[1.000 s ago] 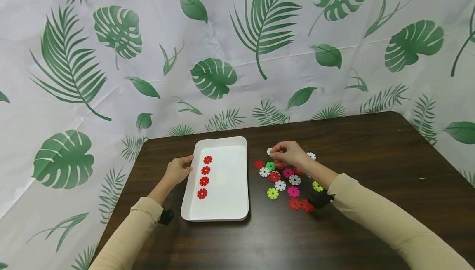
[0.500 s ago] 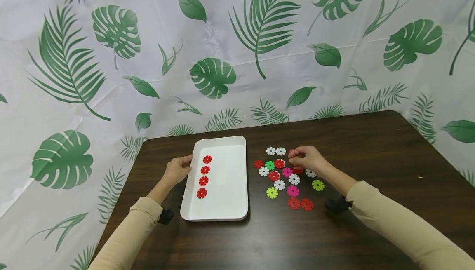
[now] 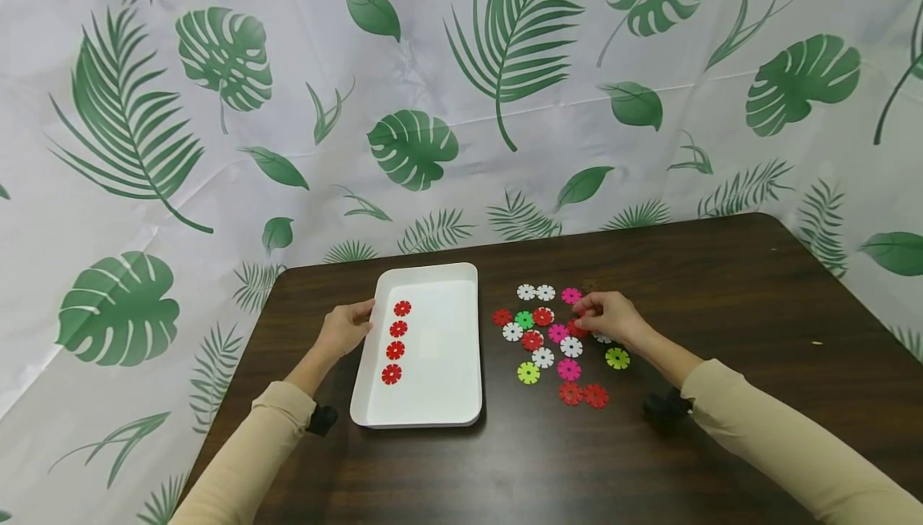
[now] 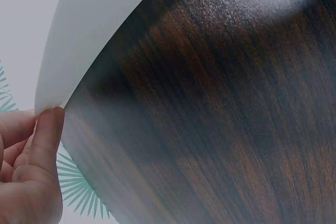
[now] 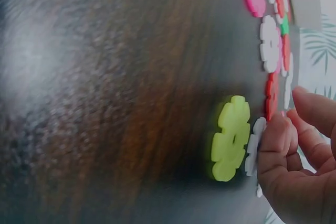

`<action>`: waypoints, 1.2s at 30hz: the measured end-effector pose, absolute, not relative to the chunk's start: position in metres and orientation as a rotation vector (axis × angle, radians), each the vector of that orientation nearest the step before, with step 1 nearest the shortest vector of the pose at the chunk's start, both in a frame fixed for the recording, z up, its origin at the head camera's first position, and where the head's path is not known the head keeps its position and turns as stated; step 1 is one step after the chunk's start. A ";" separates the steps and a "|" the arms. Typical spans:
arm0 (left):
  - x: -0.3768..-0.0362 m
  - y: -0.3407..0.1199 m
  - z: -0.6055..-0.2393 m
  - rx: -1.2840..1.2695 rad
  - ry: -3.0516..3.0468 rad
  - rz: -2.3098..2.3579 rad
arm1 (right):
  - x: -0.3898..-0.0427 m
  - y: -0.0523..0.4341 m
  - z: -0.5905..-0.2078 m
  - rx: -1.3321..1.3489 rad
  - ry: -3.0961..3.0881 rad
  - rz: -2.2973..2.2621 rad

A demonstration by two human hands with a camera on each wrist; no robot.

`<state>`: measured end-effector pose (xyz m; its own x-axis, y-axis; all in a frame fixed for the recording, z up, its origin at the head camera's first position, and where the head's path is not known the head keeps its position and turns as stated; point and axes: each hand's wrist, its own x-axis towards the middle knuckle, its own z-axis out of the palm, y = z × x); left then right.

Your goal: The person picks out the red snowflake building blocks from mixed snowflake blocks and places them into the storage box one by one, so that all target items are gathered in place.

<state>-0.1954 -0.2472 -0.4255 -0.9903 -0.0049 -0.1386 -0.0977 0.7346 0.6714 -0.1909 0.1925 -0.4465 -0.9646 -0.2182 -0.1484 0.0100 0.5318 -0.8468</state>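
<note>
White tray [image 3: 440, 397]: on dark wood table [image 3: 721, 284], long side running away from the person; landmark for everything below.
Tray contents: four red discs [image 3: 397, 341] in one column along the tray's left inner edge, spaced apart, not touching.
Left hand [image 3: 344, 331]: at the tray's left rim, about mid-length. Fingers curled against the rim; left wrist view shows a fingertip [image 4: 50, 124] touching the tray edge [image 4: 79, 51]. Rim is gripped lightly between thumb and fingers.
Loose discs [image 3: 555, 341]: notched plastic wheels scattered on the table right of the tray, clear of it. Colours: white, red, pink, green, yellow-green.
Right hand [image 3: 609, 318]: at the far-right part of the scatter, well right of the tray. Fingers bunched together, tips down on a red disc [image 3: 577, 328]; pinching it by the look of it, lift off the table not discernible.
Near right hand: pink disc [image 3: 571, 295] just beyond the fingertips; white disc [image 5: 254, 148] partly under the hand; yellow-green disc [image 3: 616, 358] just beside the wrist, flat on the table.
Right of tray, near edge side: two red discs [image 3: 582, 394] touching side by side.
Backdrop: leaf-print cloth [image 3: 216, 108] behind the table.
</note>
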 end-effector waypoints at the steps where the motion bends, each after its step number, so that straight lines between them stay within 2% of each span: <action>1: -0.196 -0.247 -0.426 -0.084 2.807 1.096 | -0.191 0.193 -0.447 -0.176 2.549 -1.391; 13: -0.196 -0.248 -0.427 -0.086 2.817 1.083 | -0.191 0.190 -0.451 -0.240 2.750 -1.154; 36: -0.195 -0.247 -0.426 -0.111 2.807 1.095 | -0.193 0.190 -0.457 -0.330 2.843 -1.052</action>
